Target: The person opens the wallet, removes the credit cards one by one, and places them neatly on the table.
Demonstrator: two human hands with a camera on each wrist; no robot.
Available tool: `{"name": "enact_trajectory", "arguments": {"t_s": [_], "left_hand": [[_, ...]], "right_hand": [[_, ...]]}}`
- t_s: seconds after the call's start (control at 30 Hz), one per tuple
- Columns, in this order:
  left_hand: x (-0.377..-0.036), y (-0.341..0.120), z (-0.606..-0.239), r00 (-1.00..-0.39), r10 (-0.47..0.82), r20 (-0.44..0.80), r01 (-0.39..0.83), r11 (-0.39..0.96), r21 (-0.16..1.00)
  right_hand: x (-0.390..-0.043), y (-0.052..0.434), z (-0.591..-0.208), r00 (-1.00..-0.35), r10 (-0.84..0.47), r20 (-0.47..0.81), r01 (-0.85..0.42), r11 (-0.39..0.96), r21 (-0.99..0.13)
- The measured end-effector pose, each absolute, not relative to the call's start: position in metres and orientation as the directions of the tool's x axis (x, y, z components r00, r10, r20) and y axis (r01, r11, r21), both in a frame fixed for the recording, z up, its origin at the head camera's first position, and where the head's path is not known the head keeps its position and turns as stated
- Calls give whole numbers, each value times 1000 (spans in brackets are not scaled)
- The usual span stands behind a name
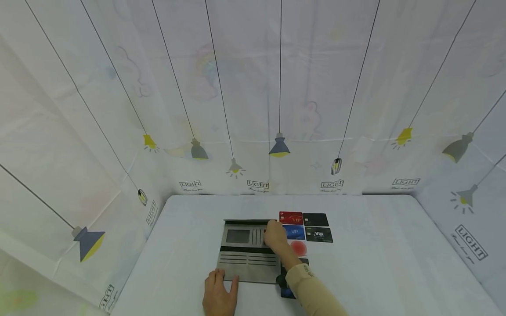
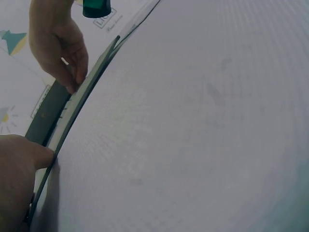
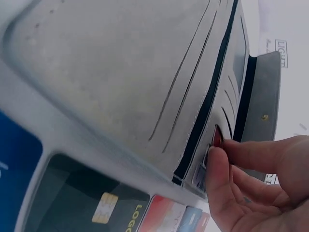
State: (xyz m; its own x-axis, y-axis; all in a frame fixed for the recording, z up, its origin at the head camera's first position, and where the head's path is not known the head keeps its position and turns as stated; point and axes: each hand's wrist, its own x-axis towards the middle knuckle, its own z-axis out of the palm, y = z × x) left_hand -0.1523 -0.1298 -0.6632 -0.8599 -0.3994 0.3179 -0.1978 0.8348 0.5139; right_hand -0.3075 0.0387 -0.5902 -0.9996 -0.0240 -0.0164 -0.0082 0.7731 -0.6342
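Now red card (image 3: pixel 217 137) partway in wallet (image 1: pixel 247 252) slot, w/ right hand (image 1: pixel 275 236).

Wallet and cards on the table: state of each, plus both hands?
Wallet: open, lying flat on the table.
Red card: partly pushed into a wallet slot, pinched at its edge.
Right hand: grip on the red card.
Left hand: fingers flat, pressing the wallet's near edge.
Loose cards: face up, flat beside the wallet.
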Motion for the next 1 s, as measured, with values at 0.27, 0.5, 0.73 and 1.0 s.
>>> {"name": "enact_trajectory", "arguments": {"t_s": [0.27,0.5,0.73,1.0], "left_hand": [[-153,-130,-666,-846,-402,351,-186,839,512],[-152,-130,-667,-848,-408,338,-197,836,512],[-152,-128,-665,-845,-404,351,-192,841,506],[-153,-129,-668,-837,-397,376,-180,849,496]], "right_hand": [[-308,40,-592,-994,-5,-105,68,728,-683],[-312,40,-599,-995,-3,-102,68,729,-681],[-314,37,-603,-999,-49,-6,-34,779,-627],[-315,37,-601,-998,-59,-16,-36,784,-620]]}}
